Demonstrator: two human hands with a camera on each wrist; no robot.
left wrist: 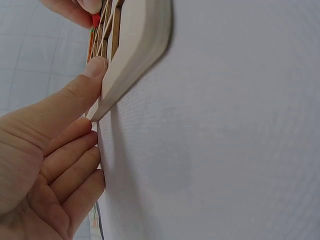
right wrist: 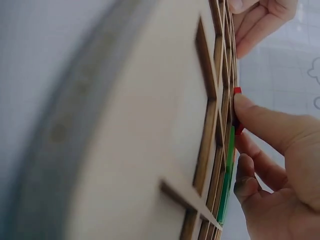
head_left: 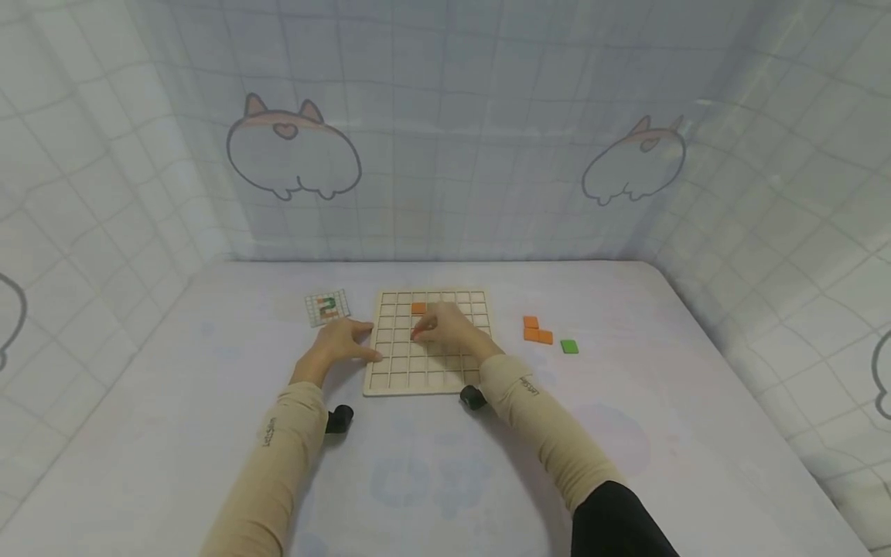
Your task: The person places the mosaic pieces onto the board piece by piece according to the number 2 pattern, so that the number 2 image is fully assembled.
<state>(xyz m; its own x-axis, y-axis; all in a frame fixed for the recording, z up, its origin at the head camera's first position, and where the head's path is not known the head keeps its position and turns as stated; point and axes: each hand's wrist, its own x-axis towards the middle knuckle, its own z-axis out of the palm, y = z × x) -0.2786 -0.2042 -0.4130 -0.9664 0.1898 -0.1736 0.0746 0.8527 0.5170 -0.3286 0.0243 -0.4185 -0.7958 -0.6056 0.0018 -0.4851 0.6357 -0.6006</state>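
Note:
A wooden grid board (head_left: 390, 381) lies in the middle of the table. Over its cells, my right hand (head_left: 448, 325) pinches a small red tile (right wrist: 237, 91) between thumb and fingers. An orange tile (head_left: 418, 308) sits in a cell near the far edge. Green tiles (right wrist: 228, 170) show in the board beside the red one in the right wrist view; my right hand hides them from the head camera. My left hand (head_left: 339, 343) is at the board's left edge, its thumb (left wrist: 95, 67) resting on the rim and its other fingers extended alongside.
Right of the board lie several loose orange tiles (head_left: 531, 334) and one green tile (head_left: 569, 346). A small card (head_left: 327, 307) with a coloured grid pattern lies beyond my left hand. Curtain-like sheets (head_left: 445, 155) with line drawings enclose the table's back and sides.

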